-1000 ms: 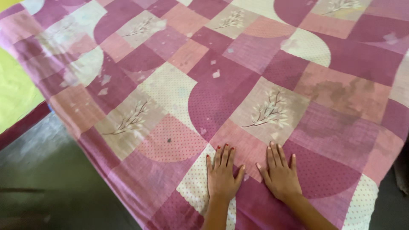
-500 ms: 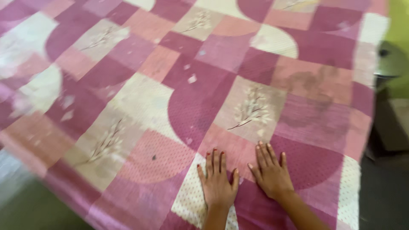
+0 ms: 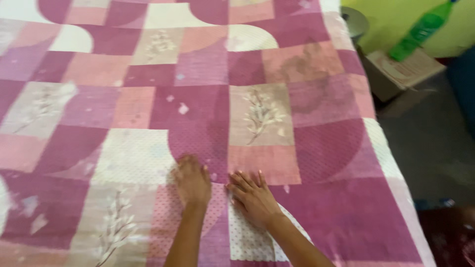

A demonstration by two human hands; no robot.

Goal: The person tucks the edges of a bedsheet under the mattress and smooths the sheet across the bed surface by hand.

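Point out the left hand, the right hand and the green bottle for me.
left hand (image 3: 192, 179), head view, back of the hand.
right hand (image 3: 253, 197), head view, back of the hand.
green bottle (image 3: 419, 30), head view, mid-body.

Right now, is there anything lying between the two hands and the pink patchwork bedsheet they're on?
Nothing visible. The left hand and the right hand both lie palm-down directly on the bedsheet, side by side. No other object shows on the sheet near them. The left hand is blurred.
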